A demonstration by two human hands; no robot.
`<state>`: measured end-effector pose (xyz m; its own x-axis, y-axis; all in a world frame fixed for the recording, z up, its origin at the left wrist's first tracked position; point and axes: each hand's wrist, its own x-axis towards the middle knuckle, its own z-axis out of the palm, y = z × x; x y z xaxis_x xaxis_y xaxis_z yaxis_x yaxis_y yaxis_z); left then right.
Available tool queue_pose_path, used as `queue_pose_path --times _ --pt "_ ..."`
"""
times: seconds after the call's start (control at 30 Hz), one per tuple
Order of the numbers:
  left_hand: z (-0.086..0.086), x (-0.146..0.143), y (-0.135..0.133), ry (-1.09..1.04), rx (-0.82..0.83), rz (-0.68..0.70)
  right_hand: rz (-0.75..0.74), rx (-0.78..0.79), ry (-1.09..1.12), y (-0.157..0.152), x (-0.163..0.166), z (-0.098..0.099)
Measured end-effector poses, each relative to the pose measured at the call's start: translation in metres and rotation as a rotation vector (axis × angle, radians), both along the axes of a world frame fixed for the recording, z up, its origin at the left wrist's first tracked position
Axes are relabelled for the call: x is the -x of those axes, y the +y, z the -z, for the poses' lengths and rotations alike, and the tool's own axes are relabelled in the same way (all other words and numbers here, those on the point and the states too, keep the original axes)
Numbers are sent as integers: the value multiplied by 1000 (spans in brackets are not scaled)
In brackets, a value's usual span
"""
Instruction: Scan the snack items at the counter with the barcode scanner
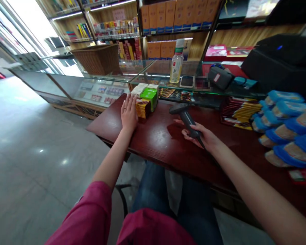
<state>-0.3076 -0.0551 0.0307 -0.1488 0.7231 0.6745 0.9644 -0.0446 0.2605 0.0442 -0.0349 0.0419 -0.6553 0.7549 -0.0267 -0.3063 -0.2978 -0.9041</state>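
Note:
My left hand [129, 112] lies flat and open on the dark red wooden counter [158, 139], its fingers against the left side of a stack of small boxes [146, 98] in brown, green and white. My right hand [201, 136] is closed around the handle of a black barcode scanner [185, 114], whose head points left toward the boxes and hovers just above the counter.
A glass display case [97, 86] runs behind the counter with a bottle [176, 61], a phone [186, 81] and a black pouch [220, 77] on top. Blue packets [288, 126] pile at the right; flat dark packs [238, 110] lie beside them. Shelves line the back wall.

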Motion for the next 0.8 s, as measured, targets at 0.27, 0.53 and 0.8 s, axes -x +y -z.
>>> queue_pose_path --times 0.27,0.53,0.8 --pt "-1 3 -4 -111 40 -8 -21 74 -3 -4 15 9" --pt "2 -10 -10 -121 -95 276 57 47 -30 -6 10 2" --pt "12 -76 36 -794 -1 454 219 -22 -70 9 -26 7"
